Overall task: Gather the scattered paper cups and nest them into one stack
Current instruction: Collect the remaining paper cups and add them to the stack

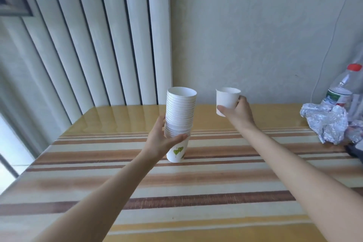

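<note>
Above the striped table (pixel 196 182), left hand (pixel 165 139) wrapped round the lower part of a tall stack of nested paper cups (pixel 180 112), upright, bottom cup printed with green leaves. Right hand (pixel 237 113) closed on a single white cup (pixel 226 100), raised beside the stack's rim and clear of it. Off at the table's right edge, crumpled foil (pixel 324 124) and a red-capped plastic bottle (pixel 341 88).

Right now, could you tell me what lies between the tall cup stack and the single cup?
Nothing: the head view shows only bare wall between the tall white paper-cup stack and the single white paper cup.
</note>
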`<state>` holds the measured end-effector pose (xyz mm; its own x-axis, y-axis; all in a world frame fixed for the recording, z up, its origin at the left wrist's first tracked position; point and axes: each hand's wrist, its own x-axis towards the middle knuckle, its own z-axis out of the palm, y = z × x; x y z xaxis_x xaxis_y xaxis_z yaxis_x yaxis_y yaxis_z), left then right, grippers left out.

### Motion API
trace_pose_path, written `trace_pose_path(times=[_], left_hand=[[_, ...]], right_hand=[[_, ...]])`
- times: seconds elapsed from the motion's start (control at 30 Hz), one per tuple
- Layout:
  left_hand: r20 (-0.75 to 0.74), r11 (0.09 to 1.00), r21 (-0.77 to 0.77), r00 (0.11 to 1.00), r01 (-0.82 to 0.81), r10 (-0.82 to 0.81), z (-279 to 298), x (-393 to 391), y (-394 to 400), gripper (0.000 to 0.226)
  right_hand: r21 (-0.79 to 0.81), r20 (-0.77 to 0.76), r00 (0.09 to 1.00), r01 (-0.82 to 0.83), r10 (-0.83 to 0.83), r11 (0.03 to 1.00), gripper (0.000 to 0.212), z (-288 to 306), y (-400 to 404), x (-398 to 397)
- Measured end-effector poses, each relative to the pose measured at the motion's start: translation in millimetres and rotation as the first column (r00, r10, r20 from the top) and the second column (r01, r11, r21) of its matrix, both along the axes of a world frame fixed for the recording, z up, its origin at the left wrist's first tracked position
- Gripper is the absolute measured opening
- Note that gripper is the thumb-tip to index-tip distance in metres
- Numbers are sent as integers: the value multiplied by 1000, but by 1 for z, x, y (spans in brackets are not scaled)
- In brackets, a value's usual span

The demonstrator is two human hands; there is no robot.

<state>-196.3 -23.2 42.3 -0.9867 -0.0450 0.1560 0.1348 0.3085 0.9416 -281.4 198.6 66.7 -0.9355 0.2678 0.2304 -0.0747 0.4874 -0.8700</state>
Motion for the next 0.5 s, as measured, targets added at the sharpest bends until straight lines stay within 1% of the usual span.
trace_pose_path(times=[0.03,0.07,0.1,0.13,0.2,0.27,0.33,0.43,0.5], left_hand=[[0,1000,5,1000,-1,1,2,11,0,74],[0,1000,9,1000,1,-1,4,21,1,73],[-1,1000,11,1000,6,-6,4,30,1,72],[-3,1000,11,1000,11,-11,6,42,1,70],[-5,1000,16,1000,25,-25,8,63,3,64],[-7,999,14,999,47,-47,12,81,5,62],[-11,998,4,998,60,-60,15,95,6,64],[-31,998,-8,998,59,-59,18,109,4,70],[-41,998,-21,998,55,-55,20,116,2,70]], right_hand=[[-149,-22,997,-76,74,986,57,16,-6,16],[-285,-58,989,-149,138,947,55,33,-13,31],[-383,-115,976,-217,187,898,53,49,-18,45],[-434,-176,957,-285,230,855,52,64,-23,60],[-414,-246,903,-425,351,805,56,86,-31,87],[-340,-223,854,-521,471,783,59,96,-39,109],[-290,-189,821,-571,539,768,57,96,-46,126],[-247,-139,799,-600,585,761,60,89,-50,144],[-223,-97,759,-647,644,729,52,85,-51,154]])
